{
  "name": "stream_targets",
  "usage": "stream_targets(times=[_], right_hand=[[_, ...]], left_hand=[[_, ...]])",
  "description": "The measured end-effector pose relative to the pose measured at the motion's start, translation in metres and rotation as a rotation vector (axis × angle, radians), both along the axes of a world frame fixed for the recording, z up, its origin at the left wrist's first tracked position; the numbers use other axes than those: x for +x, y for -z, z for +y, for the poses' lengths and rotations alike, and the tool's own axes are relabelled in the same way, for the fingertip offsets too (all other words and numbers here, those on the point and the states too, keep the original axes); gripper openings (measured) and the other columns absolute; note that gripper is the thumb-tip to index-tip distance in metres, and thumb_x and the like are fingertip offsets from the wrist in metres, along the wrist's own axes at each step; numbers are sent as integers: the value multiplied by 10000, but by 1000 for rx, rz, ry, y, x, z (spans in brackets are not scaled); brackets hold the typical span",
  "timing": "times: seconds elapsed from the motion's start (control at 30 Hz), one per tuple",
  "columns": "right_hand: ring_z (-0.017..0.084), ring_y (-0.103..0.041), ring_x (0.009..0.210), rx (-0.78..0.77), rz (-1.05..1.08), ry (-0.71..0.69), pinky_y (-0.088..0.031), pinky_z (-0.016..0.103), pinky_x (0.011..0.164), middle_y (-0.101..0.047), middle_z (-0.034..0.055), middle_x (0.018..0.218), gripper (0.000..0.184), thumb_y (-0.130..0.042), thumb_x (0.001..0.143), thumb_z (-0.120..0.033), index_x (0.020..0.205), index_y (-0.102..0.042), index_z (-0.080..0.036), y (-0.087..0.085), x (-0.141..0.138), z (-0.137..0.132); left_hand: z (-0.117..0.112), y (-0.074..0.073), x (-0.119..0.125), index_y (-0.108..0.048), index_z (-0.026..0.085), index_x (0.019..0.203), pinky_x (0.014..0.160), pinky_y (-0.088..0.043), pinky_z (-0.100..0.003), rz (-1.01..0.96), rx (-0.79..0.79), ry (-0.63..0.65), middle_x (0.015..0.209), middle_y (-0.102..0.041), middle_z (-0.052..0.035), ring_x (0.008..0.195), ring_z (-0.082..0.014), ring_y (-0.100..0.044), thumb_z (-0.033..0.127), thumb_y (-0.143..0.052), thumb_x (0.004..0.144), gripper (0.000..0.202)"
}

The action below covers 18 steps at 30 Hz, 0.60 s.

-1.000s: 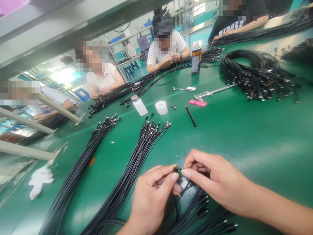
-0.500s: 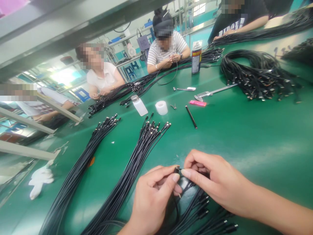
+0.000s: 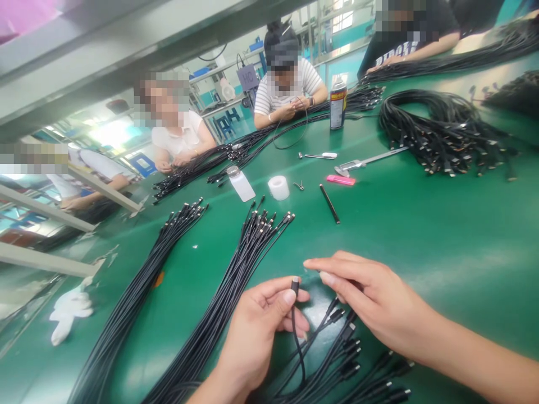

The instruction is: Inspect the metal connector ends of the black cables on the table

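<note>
My left hand (image 3: 263, 322) pinches a black USB cable (image 3: 295, 289) just below its metal plug, between thumb and fingers. The plug points up and the lead hangs down toward the table. Right of it, my right hand (image 3: 364, 286) is apart from the plug, with thumb and forefinger nearly together. A small dark spot shows between those fingertips; what it is, I cannot make out. Under both hands lies a bunch of black cables (image 3: 332, 350) with their plugs toward the right. A second cable bundle (image 3: 223, 297) runs along the left of my left hand.
Another cable bundle (image 3: 138, 292) lies further left, near a white glove (image 3: 71, 311). Ahead are a plastic bottle (image 3: 241, 184), tape roll (image 3: 278, 188), black pen (image 3: 329, 203), pink item (image 3: 340, 180), caliper (image 3: 366, 161) and spray can (image 3: 337, 106). Several people sit across the green table (image 3: 455, 241).
My right hand has moved away from the plug. My left hand has shifted slightly left, and the plug now stands upright in its fingers.
</note>
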State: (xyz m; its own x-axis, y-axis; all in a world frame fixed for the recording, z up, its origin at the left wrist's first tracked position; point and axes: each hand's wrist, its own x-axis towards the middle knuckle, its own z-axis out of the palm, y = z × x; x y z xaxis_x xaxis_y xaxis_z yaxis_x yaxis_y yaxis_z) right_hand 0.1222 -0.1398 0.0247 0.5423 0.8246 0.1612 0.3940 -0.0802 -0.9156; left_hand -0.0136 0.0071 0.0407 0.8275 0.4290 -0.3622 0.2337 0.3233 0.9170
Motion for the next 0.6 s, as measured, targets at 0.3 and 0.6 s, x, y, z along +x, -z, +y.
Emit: stream_targets(times=[0.3, 0.6], right_hand=[[145, -612, 829, -39, 8, -65, -473, 283, 741, -668, -1, 898, 231, -506, 990, -261, 1063, -725, -272, -4, -5, 0], [149, -599, 822, -24, 17, -168, -458, 288, 731, -658, 6, 888, 246, -502, 992, -214, 1035, -737, -274, -9, -13, -2]], left_hand=[[3, 3, 1, -707, 88, 979, 638, -506, -228, 10, -37, -107, 722, -692, -63, 631, -126, -628, 257, -851, 702, 355], [-12, 4, -6, -719, 172, 830, 687, -503, -243, 23, 656, -126, 766, -670, -25, 728, -159, -629, 291, -760, 784, 134]])
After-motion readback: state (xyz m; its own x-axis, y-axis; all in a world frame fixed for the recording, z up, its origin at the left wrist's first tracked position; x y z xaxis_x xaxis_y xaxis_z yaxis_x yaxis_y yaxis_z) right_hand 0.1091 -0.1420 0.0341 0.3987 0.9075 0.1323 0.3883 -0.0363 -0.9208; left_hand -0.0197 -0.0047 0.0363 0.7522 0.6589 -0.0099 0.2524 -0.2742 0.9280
